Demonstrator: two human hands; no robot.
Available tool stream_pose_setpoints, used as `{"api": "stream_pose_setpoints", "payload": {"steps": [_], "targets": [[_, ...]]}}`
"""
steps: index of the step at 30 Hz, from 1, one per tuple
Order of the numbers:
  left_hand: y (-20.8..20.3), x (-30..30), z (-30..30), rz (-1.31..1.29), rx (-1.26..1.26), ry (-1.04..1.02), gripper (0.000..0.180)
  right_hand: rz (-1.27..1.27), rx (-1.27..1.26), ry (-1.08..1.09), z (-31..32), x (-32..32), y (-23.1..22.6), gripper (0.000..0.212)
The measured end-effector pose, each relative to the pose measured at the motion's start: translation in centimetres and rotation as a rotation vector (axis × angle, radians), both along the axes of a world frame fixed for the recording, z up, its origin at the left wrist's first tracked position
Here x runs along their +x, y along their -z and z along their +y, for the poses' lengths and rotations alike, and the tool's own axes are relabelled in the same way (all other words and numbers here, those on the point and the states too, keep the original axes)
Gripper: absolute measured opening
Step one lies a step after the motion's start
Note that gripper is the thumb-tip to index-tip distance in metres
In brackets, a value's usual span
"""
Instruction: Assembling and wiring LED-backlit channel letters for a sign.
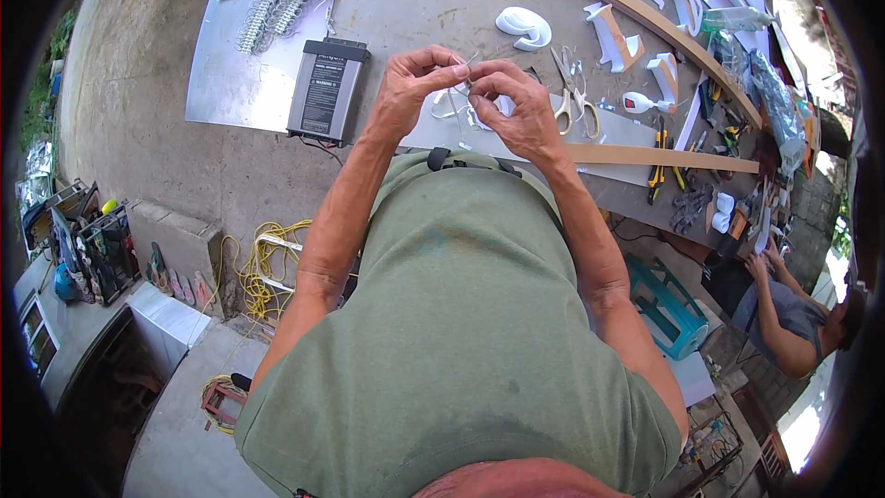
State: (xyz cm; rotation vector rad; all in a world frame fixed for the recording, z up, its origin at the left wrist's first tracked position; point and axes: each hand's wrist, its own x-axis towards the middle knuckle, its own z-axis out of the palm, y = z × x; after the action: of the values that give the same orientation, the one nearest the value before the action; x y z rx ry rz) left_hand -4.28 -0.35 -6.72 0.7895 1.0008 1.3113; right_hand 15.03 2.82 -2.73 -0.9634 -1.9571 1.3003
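Observation:
My left hand point(415, 92) and my right hand point(519, 111) meet above the near edge of the work table, fingertips pinched close together. Between them is a thin wire point(472, 61), its end too small to make out. Thin white leads hang below the fingers, in front of a white curved piece point(495, 107) partly hidden by my right hand. To the left of my left hand stands a grey power supply box point(329, 92) with a dark label. Scissors with cream handles point(573, 97) lie just right of my right hand.
White shaped letters point(616, 39) and a curved white piece point(524, 28) lie on the table point(406, 0). Coiled strings of small modules point(284, 7) are at far left. Long brown strips point(664, 159), pliers point(657, 166) and a small bottle point(648, 103) lie right. Another person point(784, 323) works at far right beside a teal stool point(666, 304).

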Motion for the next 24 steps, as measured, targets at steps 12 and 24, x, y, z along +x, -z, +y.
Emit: {"api": "stream_pose_setpoints", "payload": {"steps": [12,24], "targets": [[0.3,-2.1,1.1,-0.2,-0.131,0.054,0.013,-0.478,0.604,-0.547,-1.6,3.8,-3.5,0.015],[-1.5,-0.2,-0.2,-0.144,-0.122,0.222,0.023,-0.242,0.428,-0.206,0.9,3.2,-5.0,0.011]]}}
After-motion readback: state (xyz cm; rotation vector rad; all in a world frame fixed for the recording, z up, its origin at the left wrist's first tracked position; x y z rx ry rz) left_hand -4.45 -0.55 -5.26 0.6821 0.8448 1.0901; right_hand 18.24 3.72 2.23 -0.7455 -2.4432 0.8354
